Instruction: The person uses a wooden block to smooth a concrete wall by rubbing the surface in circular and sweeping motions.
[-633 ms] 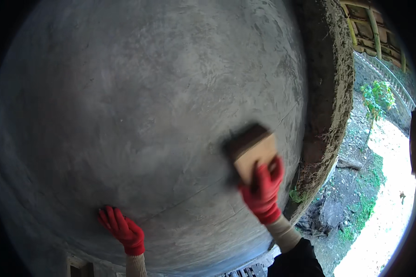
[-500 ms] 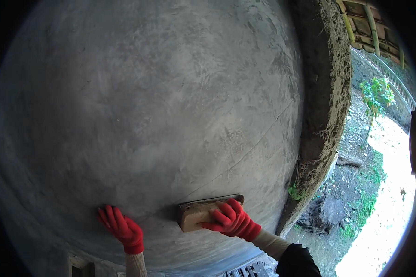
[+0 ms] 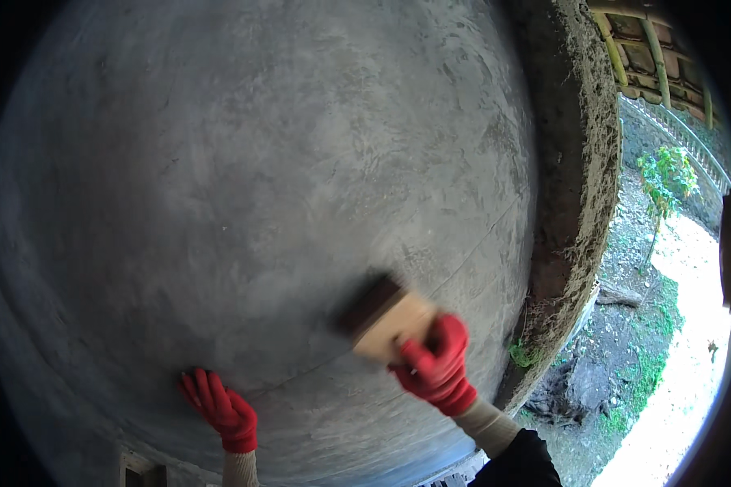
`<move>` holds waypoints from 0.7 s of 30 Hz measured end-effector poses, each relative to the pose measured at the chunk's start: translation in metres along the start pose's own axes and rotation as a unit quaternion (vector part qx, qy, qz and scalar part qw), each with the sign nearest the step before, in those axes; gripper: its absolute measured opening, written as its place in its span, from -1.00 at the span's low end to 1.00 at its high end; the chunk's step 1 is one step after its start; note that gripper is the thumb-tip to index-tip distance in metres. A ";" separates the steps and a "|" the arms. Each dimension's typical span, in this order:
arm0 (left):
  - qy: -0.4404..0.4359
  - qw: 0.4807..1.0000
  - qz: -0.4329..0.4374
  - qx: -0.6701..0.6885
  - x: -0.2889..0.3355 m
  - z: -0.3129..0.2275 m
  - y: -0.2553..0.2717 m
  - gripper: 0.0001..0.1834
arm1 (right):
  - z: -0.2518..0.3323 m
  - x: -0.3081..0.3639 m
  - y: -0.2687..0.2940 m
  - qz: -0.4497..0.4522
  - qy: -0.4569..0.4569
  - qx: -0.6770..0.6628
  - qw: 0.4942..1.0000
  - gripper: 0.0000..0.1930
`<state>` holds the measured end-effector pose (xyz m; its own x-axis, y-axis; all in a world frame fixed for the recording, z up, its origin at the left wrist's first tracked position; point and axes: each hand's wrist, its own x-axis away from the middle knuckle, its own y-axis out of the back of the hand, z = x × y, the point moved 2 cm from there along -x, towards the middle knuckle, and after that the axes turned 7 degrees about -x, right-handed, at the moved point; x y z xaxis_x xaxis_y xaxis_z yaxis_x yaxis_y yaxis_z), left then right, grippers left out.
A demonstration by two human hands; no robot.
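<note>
My right hand (image 3: 437, 367), in a red-palmed knit glove, grips a pale wooden block (image 3: 396, 326). One side of the block is dark brown and points up and left. Motion blurs it, so whether it is a brush or a float I cannot tell. The block is at the grey plastered wall (image 3: 300, 162), just above a thin slanting line in the surface. Lower left, my left hand (image 3: 221, 410) wears a matching glove and rests against the wall, fingers stretched out, holding nothing.
A rough wall edge (image 3: 573, 162) runs down the right side. Beyond it are a tiled roof on poles (image 3: 646, 53), a small leafy tree (image 3: 666, 172), a railing (image 3: 690, 142) and a dark stump (image 3: 581, 385). A framed opening (image 3: 142, 469) shows at the bottom left.
My right hand has moved up and to the right with the wooden block, which has turned from nearly level to steeply tilted. My left hand stays almost in place on the wall.
</note>
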<state>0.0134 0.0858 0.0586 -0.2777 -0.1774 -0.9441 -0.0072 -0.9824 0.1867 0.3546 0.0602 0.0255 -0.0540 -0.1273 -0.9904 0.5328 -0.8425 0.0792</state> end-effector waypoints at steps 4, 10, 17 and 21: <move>-0.011 1.000 0.025 -0.012 0.003 0.003 -0.003 -0.55 | -0.001 0.022 -0.008 0.075 0.168 0.000 0.983 -0.53; -0.011 1.000 0.018 -0.010 0.012 0.005 -0.001 -0.55 | -0.104 -0.067 0.047 -0.193 -0.174 -0.036 0.965 -0.18; -0.005 0.999 0.034 -0.003 0.009 0.001 -0.004 -0.57 | 0.001 -0.002 -0.004 0.133 0.097 -0.021 0.986 -0.46; -0.001 1.000 0.020 -0.007 0.008 0.007 0.001 -0.61 | 0.026 -0.014 -0.015 0.109 0.212 -0.039 0.970 -0.63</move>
<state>0.0044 0.0843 0.0530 -0.2801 -0.2164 -0.9352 0.0182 -0.9753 0.2203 0.3250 0.0607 0.0407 0.4112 -0.0576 -0.9097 0.5554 -0.7755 0.3002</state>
